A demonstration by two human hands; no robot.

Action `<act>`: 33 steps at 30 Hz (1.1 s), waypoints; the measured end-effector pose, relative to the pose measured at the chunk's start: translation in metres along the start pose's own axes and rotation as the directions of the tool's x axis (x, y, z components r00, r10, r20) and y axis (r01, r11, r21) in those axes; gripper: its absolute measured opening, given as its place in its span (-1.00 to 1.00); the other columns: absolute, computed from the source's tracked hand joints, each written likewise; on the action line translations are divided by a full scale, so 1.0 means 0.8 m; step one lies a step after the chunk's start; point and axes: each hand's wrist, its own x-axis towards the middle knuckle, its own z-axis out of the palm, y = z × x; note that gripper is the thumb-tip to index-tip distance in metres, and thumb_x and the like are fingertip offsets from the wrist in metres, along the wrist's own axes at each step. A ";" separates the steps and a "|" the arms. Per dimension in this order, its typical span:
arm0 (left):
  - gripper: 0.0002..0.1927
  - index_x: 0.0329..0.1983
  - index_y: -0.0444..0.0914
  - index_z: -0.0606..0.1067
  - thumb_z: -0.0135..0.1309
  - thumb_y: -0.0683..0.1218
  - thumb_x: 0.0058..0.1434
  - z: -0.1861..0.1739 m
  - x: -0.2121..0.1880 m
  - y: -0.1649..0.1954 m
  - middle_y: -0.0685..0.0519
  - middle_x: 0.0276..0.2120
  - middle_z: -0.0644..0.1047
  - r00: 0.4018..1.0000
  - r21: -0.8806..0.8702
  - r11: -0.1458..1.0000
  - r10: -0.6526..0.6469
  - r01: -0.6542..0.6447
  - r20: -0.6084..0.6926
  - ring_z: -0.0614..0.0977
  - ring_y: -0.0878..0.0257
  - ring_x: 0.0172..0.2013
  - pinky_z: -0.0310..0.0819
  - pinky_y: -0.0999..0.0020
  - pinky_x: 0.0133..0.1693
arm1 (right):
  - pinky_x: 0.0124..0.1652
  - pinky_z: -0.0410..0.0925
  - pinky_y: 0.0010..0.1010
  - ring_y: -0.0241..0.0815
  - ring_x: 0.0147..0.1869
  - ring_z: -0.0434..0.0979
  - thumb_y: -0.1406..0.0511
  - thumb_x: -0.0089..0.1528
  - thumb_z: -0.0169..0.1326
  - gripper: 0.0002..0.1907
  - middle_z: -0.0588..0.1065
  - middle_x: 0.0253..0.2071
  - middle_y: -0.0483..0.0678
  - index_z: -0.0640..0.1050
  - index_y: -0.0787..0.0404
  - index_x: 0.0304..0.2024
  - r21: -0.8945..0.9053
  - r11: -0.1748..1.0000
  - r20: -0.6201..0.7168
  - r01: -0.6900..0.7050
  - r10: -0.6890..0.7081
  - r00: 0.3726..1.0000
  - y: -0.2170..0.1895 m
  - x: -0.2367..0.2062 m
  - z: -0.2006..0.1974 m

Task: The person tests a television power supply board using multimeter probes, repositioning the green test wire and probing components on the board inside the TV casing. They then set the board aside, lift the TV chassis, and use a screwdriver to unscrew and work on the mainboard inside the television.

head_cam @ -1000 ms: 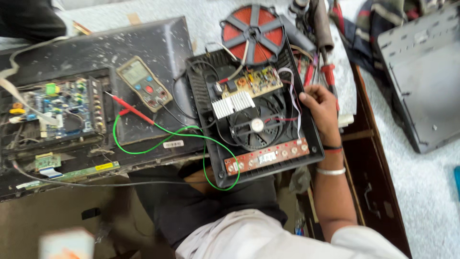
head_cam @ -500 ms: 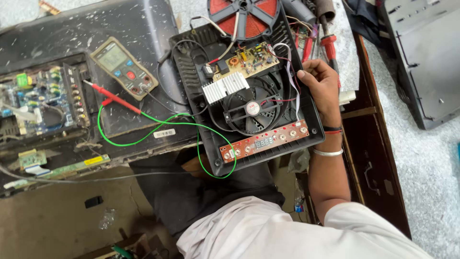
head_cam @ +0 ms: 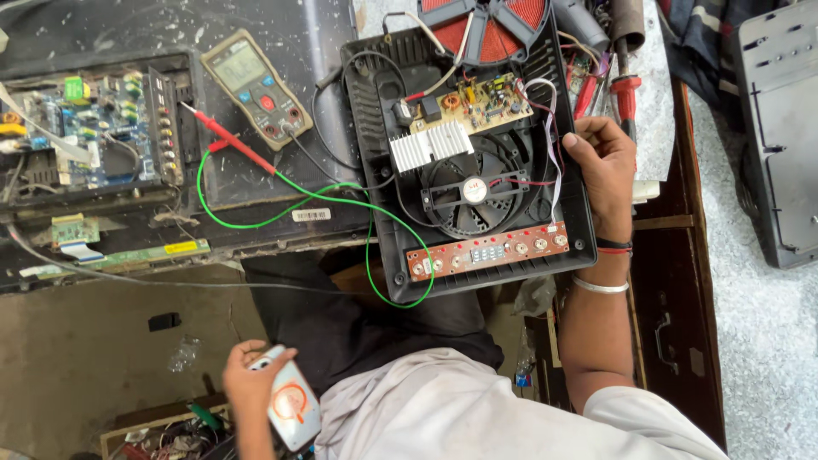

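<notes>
Right hand: the right hand (head_cam: pixel 603 162) is gripping the right edge of the opened black plastic induction cooker base (head_cam: pixel 477 162), fingers curled over the rim, thumb lying on the inside.
Left hand: the left hand (head_cam: pixel 251 379) is closing its fingers around a small white bottle with an orange mark (head_cam: pixel 291 407), down at the near left, well apart from the cooker.
Cooker base: it is lying tilted on the bench edge, partly over the person's lap, its near corner hanging past the bench.
Inside it: a round black cooling fan (head_cam: pixel 473 192) is sitting in the middle, a ribbed silver heat sink (head_cam: pixel 430 146) just on the far left of it, a tan circuit board (head_cam: pixel 477 100) beyond that, and a long reddish-brown control board strip (head_cam: pixel 487 251) running along the near edge.
Coil: a red and black round induction coil (head_cam: pixel 486 25) is lying at the far edge, wired to the board.
Meter: a yellow-rimmed grey digital multimeter (head_cam: pixel 256 85) is resting to the left on a dark panel, its red probe (head_cam: pixel 228 139) beside it.
Wire: a green wire (head_cam: pixel 281 213) is looping from the probe toward the cooker's near edge.
Far left: a blue circuit board (head_cam: pixel 85 136) is sitting in an open dark chassis.
</notes>
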 end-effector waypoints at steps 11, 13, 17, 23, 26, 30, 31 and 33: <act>-0.14 0.52 -0.31 0.01 0.07 0.18 0.35 0.052 -0.078 -0.127 -0.35 0.42 0.15 0.978 -0.079 0.996 -0.024 0.041 0.206 0.24 -0.16 0.34 0.15 0.08 0.23 | -0.13 0.32 -0.67 -0.49 -0.20 0.44 0.49 0.33 0.18 -0.87 0.52 -0.22 -0.19 0.54 0.31 -0.07 -0.007 1.000 0.007 0.030 -0.030 1.000 0.000 0.000 0.001; -0.13 0.52 -0.28 0.03 0.08 0.18 0.32 0.049 -0.093 -0.141 -0.33 0.37 0.19 0.965 0.002 1.000 -0.022 0.023 0.261 0.29 -0.15 0.28 0.20 0.09 0.18 | -0.14 0.34 -0.66 -0.49 -0.21 0.46 0.49 0.31 0.17 -0.86 0.53 -0.23 -0.19 0.53 0.30 -0.09 0.015 1.000 0.006 0.016 -0.016 1.000 0.000 0.000 0.001; -0.12 0.52 -0.22 0.05 0.09 0.19 0.25 0.039 -0.109 -0.153 -0.28 0.26 0.28 0.947 0.084 0.996 -0.006 -0.022 0.321 0.39 -0.12 0.14 0.29 0.11 0.09 | -0.16 0.29 -0.67 -0.50 -0.21 0.40 0.49 0.33 0.19 -0.86 0.49 -0.25 -0.22 0.54 0.31 -0.07 0.008 1.000 0.005 0.028 -0.028 1.000 -0.001 -0.001 0.002; -0.09 0.52 -0.13 0.10 0.11 0.20 0.15 0.026 -0.118 -0.160 -0.20 0.11 0.40 0.931 0.133 0.965 0.174 -0.227 0.322 0.55 -0.08 -0.06 0.44 0.13 -0.06 | -0.12 0.33 -0.67 -0.49 -0.19 0.46 0.48 0.31 0.18 -0.88 0.53 -0.23 -0.20 0.54 0.30 -0.10 -0.002 0.999 0.006 0.034 -0.034 0.999 0.003 0.003 0.003; -0.07 0.52 -0.09 0.12 0.12 0.21 0.10 0.032 -0.119 -0.158 -0.17 0.03 0.47 0.898 0.165 0.905 0.336 -0.391 0.283 0.63 -0.06 -0.16 0.52 0.15 -0.14 | -0.11 0.36 -0.65 -0.46 -0.19 0.49 0.47 0.32 0.18 -0.89 0.56 -0.22 -0.17 0.54 0.31 -0.12 0.025 0.999 0.021 0.035 -0.035 0.999 0.006 0.006 0.001; 0.05 0.52 -0.19 0.13 0.22 0.23 -0.01 0.039 -0.125 -0.166 -0.21 -0.07 0.47 0.819 0.263 0.780 0.503 -0.568 0.276 0.61 -0.16 -0.08 0.50 0.11 -0.09 | -0.11 0.36 -0.66 -0.49 -0.17 0.50 0.47 0.31 0.19 -0.87 0.55 -0.21 -0.20 0.55 0.30 -0.09 -0.027 0.997 0.015 0.072 -0.072 0.997 0.009 0.009 -0.002; 0.11 0.53 -0.25 0.07 0.22 0.24 -0.02 0.039 -0.129 -0.173 -0.19 -0.07 0.50 0.821 0.208 0.802 0.503 -0.560 0.268 0.62 -0.13 -0.09 0.49 0.13 -0.08 | -0.11 0.36 -0.66 -0.49 -0.17 0.49 0.46 0.32 0.19 -0.87 0.55 -0.21 -0.19 0.55 0.31 -0.09 -0.033 0.997 0.019 0.075 -0.074 0.997 0.010 0.010 -0.004; 0.05 0.52 -0.24 0.09 0.18 0.22 0.02 0.042 -0.134 -0.190 -0.19 -0.05 0.49 0.859 0.100 0.875 0.435 -0.474 0.269 0.60 -0.14 -0.06 0.48 0.12 -0.06 | -0.12 0.35 -0.66 -0.49 -0.19 0.49 0.46 0.33 0.19 -0.89 0.55 -0.22 -0.19 0.55 0.31 -0.10 -0.015 0.997 0.033 0.076 -0.076 0.997 0.011 0.011 -0.004</act>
